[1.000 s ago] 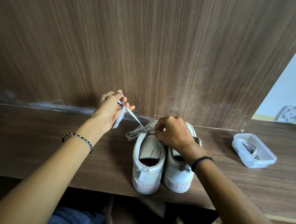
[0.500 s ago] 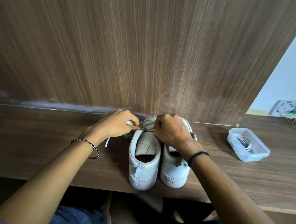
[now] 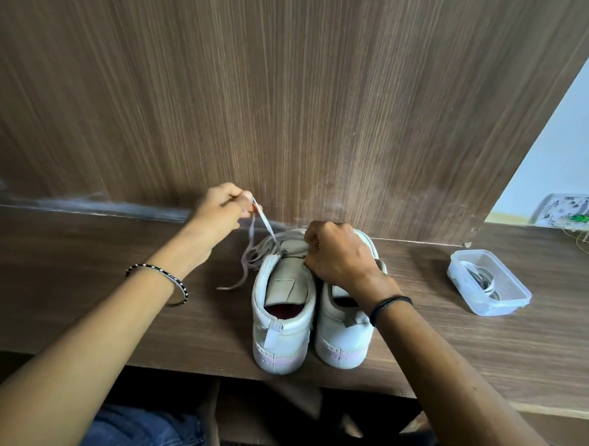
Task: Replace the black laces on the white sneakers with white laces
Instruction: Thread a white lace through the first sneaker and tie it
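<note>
While the sneakers (image 3: 338, 341) stand at the tabletop's (image 3: 78, 279) front edge, a white lace (image 3: 267, 226) is pinched taut by the left hand (image 3: 224, 209) and the left sneaker (image 3: 280, 334) is gripped by the curled right hand (image 3: 335, 255).

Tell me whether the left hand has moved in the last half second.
Yes. The left hand, pinching the white lace, has risen and drawn leftward from the toe of the sneaker, and now overlaps the wall panel.

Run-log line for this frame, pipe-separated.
left hand pinches flat white lace, taut up-left | right hand grips white leather sneaker at tongue top | second white sneaker alongside | clear plastic box holds coiled laces
</note>
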A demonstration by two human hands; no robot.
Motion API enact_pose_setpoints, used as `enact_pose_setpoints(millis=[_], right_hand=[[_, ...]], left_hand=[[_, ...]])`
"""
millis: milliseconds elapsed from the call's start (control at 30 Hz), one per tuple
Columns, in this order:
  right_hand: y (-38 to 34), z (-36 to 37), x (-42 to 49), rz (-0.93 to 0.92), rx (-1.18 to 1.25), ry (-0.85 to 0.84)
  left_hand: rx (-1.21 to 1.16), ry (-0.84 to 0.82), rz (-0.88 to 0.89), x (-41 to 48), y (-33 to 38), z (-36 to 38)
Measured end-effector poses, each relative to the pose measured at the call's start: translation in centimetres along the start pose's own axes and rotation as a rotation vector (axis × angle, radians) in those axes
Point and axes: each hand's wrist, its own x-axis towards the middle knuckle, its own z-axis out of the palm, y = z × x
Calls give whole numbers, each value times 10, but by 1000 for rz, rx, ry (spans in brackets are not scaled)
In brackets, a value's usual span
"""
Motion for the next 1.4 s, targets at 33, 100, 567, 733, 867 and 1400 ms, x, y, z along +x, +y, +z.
enact_pose_setpoints(millis=[33, 100, 567, 733, 867, 1400], right_hand=[[0, 0, 0, -5, 4, -3], [1, 0, 2, -29, 21, -16], [9, 5, 6, -109, -24, -34], [9, 4, 6, -123, -60, -53], [7, 2, 5, -114, -72, -52], [-6, -14, -1, -136, 393, 40]], left_hand=[[-148, 7, -46, -1, 4, 0], [-389, 47, -94, -1, 11, -1], [-536, 526, 115, 8, 23, -24], [-251, 390, 111, 8, 12, -25], [293, 98, 81, 4, -5, -15], [920, -455, 147, -16, -12, 3]])
